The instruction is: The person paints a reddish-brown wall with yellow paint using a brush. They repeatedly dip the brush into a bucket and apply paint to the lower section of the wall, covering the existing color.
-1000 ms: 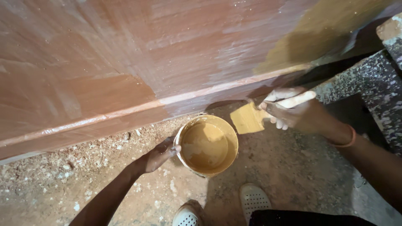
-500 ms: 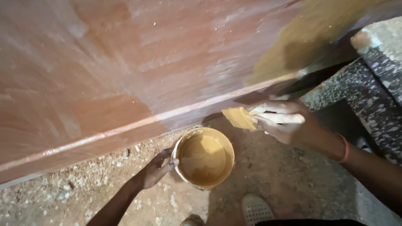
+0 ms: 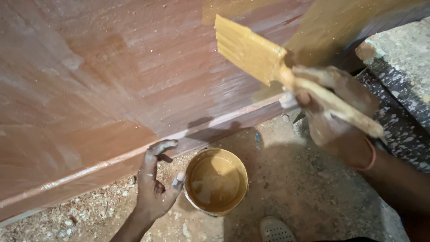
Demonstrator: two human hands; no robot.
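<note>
Right hand (image 3: 333, 105) is clamped on the handle of a wide flat brush (image 3: 251, 51); fingers and handle are caked in ochre paint. Brush long axis runs roughly 10 to 4 o'clock: bristles at the 10 o'clock end, handle butt sticking out past the wrist toward 4. The bristle edge is loaded with yellow-brown paint and lies over the reddish-brown wooden panel (image 3: 112, 80); whether it touches the surface or sits just off it can't be told. An orange band (image 3: 371, 154) sits on the right wrist, and the forearm comes in from 4 o'clock.

Left hand (image 3: 154, 186) is spread and holds nothing. Index fingertip rests on the pale lower rail (image 3: 89, 168) of the panel, thumb points toward 3 o'clock, just beside the rim of the paint bucket (image 3: 216, 181), possibly touching it. The forearm enters from 6 o'clock.

The bucket stands upright on the gritty dirt floor (image 3: 291, 192), at 3 o'clock from the left hand and about 7 o'clock from the right hand, well apart from the brush head. It is part full of the same ochre paint. The left hand is the nearer one to it.

An ochre-coated patch (image 3: 340, 27) of panel lies at 1 o'clock of the brush. A speckled stone slab (image 3: 398, 67) is at far right, and a white shoe toe (image 3: 274, 231) at 6 o'clock.
</note>
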